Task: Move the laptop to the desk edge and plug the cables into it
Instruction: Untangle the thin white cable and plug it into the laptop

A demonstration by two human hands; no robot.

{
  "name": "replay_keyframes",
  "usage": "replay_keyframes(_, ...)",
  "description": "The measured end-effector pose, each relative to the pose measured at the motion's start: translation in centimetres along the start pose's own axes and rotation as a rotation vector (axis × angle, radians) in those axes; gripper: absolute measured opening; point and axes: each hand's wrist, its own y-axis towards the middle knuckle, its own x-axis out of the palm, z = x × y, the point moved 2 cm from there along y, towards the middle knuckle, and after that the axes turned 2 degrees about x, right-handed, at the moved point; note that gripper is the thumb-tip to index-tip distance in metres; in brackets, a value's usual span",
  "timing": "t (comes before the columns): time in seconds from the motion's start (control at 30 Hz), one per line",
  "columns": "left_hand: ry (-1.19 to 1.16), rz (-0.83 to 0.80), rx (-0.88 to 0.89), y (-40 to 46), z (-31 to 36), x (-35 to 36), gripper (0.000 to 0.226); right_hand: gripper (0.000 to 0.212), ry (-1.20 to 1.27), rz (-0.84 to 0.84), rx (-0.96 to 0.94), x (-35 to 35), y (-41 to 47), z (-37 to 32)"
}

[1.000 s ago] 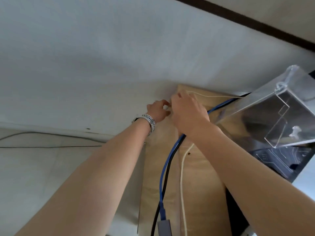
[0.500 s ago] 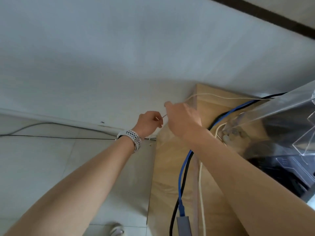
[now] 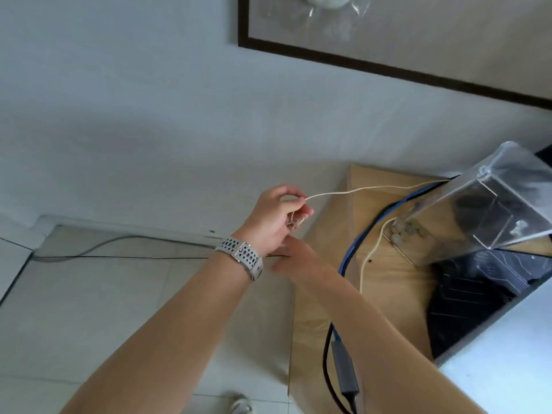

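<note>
Past the wooden desk (image 3: 385, 282), left hand (image 3: 273, 218) pinches thin cream cable (image 3: 367, 189).

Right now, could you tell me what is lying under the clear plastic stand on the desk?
Under the clear plastic stand, small pale rounded pieces lie on the wooden desk, and the blue cable and thin white cable run toward it. Where they end is hidden by reflections.

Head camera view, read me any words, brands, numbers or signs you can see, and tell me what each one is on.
No text can be read in this view.
Dark laptop: faint pale lines on it, too blurred to read.
Watch band on the left wrist: only a hole pattern, no lettering.
Grey adapter on the wooden desk: no visible marking.
</note>
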Motion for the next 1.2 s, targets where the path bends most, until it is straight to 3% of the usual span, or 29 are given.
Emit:
replay_keyframes(0.1, -0.072, 0.004, -0.039, -1.0, 1.5, 0.7, 0.018, 0.012, 0.112, 0.033, 0.010, 0.3, -1.6, -0.6)
replay_keyframes(0.27, 0.214, 0.052, -0.026, -2.9, 2.0, 0.7, 0.006, 0.027, 0.304, 0.119, -0.164, -0.9, -4.3, -1.3)
replay_keyframes(0.4, 0.501, -0.008, 0.048, -6.5, 0.6, 0.1, 0.019, 0.027, 0.481, 0.196, -0.220, -2.8, -7.2, -2.3)
replay_keyframes(0.53, 0.562, -0.150, -0.028, -12.4, -1.7, -0.1, 0.040, 0.025, 0.605, 0.208, -0.239, -4.1, -10.2, -2.5)
replay_keyframes(0.63, 0.746, -0.086, 0.108, -15.9, -2.9, 0.1, 0.021, 0.024, 0.641, 0.188, -0.256, -4.5, -12.4, -2.3)
replay_keyframes(0.73, 0.638, 0.067, 0.255, -17.9, -2.5, 1.0, 0.026, 0.024, 0.636, 0.122, -0.281, -4.8, -14.5, -1.6)
replay_keyframes(0.83, 0.543, 0.187, 0.360, -20.0, -1.7, 2.1, 0.025, 0.025, 0.392, 0.027, -0.290, -3.8, -16.8, 0.0)
replay_keyframes(0.9, 0.438, 0.250, 0.393, -21.3, -1.5, 2.6, 0.024, 0.038, 0.205, -0.075, -0.344, -2.4, -18.4, 1.9)
replay_keyframes(1.03, 0.203, 0.409, 0.369, -23.1, -0.9, 3.9, 0.025, 0.064, -0.081, -0.314, -0.439, 0.5, -21.6, 5.7)
replay_keyframes(1.2, -0.102, 0.441, 0.234, -24.6, -1.0, 5.7, 0.026, 0.054, -0.105, -0.481, -0.401, 1.7, -25.4, 8.4)
